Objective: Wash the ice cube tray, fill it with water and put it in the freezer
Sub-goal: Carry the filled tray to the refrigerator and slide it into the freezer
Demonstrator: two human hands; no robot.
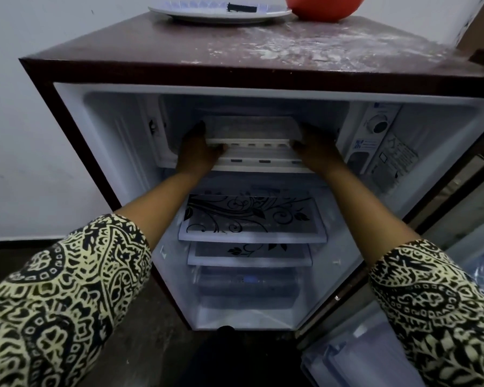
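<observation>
A white ice cube tray [252, 129] lies flat in the mouth of the freezer compartment [176, 118] at the top of an open maroon fridge [123, 71]. My left hand [199, 152] grips the tray's left end, fingers curled over its edge. My right hand [313, 146] grips the right end. Both forearms reach up into the fridge. The far half of the tray is inside the dim compartment. Water in the cells cannot be made out.
Below the freezer sit two glass shelves [252, 219] with black floral print and a clear drawer [249, 286]. The fridge door [430, 317] stands open at the right. On the dusty fridge top rest a white plate [218, 15] and an orange bowl [322, 7].
</observation>
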